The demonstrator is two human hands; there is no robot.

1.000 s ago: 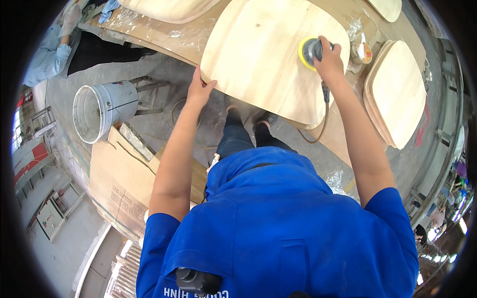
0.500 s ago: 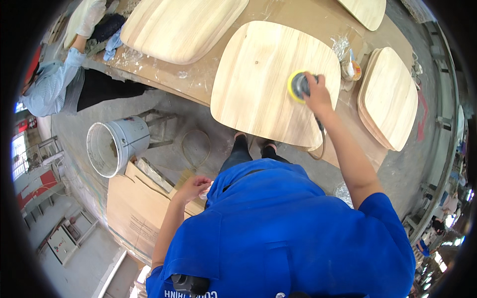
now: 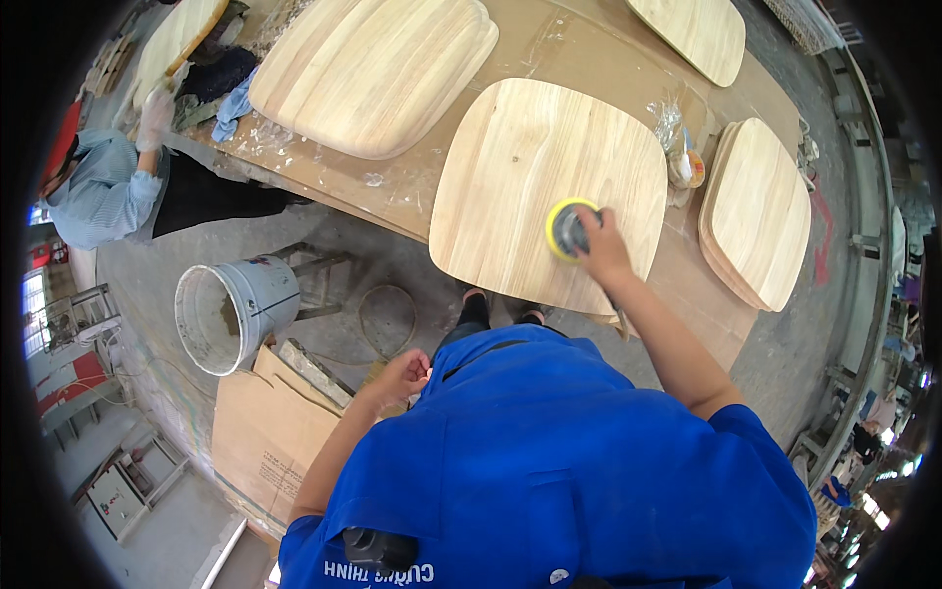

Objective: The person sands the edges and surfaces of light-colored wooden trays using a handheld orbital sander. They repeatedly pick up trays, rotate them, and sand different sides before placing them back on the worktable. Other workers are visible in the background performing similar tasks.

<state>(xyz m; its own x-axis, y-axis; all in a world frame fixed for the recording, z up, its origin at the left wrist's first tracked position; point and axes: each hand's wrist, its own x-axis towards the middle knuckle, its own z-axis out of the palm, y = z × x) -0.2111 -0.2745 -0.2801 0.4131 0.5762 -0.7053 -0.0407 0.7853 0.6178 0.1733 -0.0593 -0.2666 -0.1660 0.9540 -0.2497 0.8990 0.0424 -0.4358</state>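
Observation:
My right hand (image 3: 605, 249) grips a round palm sander (image 3: 567, 230) with a grey body and yellow rim. The sander rests on a pale wooden panel (image 3: 510, 177) with rounded corners, right of its middle and towards the near side. A hose or cord trails from the sander past the panel's near edge. Beside my waist, away from the panel, hangs my left hand (image 3: 403, 376) with its fingers curled in. Whether anything is inside those fingers I cannot make out.
Stacked wooden panels lie at the far left (image 3: 368, 83) and right (image 3: 760, 211) of the cardboard-covered table (image 3: 549, 44). A tape roll (image 3: 693, 169) sits between panels. On the floor stand a white bucket (image 3: 257, 299) and cardboard (image 3: 260, 422). Another person (image 3: 108, 196) works at the left.
The sander, in my right hand, has moved left and nearer to me across the panel. My view has shifted slightly. My left hand stays by my waist, its fingers more curled.

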